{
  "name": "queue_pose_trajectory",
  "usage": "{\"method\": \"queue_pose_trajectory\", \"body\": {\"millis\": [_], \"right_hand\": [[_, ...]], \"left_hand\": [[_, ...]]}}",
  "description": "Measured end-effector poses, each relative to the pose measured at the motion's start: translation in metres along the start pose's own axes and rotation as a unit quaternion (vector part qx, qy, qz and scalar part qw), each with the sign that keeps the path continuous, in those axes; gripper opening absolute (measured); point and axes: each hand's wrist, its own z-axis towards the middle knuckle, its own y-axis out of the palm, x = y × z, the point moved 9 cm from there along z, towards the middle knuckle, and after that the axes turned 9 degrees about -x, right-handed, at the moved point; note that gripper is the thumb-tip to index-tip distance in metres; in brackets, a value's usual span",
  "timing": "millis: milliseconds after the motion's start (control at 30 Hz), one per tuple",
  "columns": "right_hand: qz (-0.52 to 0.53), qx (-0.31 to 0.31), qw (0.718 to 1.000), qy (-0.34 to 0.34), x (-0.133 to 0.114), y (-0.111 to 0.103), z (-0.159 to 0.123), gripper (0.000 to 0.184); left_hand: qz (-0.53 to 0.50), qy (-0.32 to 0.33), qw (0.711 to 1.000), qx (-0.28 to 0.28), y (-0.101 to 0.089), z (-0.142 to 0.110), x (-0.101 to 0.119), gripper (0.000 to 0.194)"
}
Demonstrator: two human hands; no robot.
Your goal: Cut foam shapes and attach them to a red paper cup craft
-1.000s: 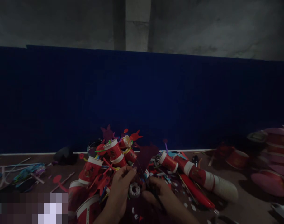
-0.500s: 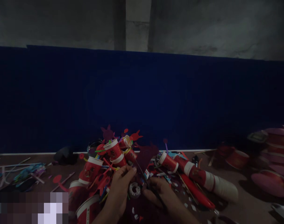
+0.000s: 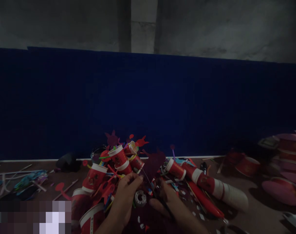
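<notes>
My left hand [image 3: 127,187] is closed in a pinch at the left edge of a dark maroon paper piece [image 3: 154,164]. The paper has pointed corners at its top and stands up in front of the hands. My right hand [image 3: 168,196] is wrapped round a pair of scissors [image 3: 147,178]. A thin blade points up and left across the paper, close to my left fingertips. The scissor handles are dark and mostly covered by my fingers. Between the hands lies a roll of tape [image 3: 140,198].
Red paper cups [image 3: 118,156] with straws and paper cutouts crowd the left. A stacked row of cups [image 3: 211,185] lies on the right beside a red elongated thing [image 3: 206,201]. More red containers [image 3: 247,166] stand farther right. A blue panel [image 3: 148,104] rises behind the brown table.
My right hand's fingers have lifted and spread a little at the scissor handles. The maroon paper has shifted slightly. My left hand has stayed about where it was.
</notes>
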Motion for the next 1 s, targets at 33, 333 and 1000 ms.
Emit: {"method": "queue_pose_trajectory", "body": {"millis": [33,333,1000], "right_hand": [[0.005,-0.001,1.0,-0.005,0.001,0.001,0.0,0.046],[0.038,-0.009,0.999,-0.001,0.0,0.005,0.001,0.05],[0.002,-0.02,0.999,0.046,0.002,0.005,-0.001,0.058]], "left_hand": [[-0.005,-0.004,1.0,-0.003,0.001,0.0,0.0,0.02],[0.047,-0.018,0.999,-0.008,-0.001,0.002,0.003,0.02],[0.051,-0.043,0.993,-0.093,0.003,0.009,-0.002,0.025]]}}
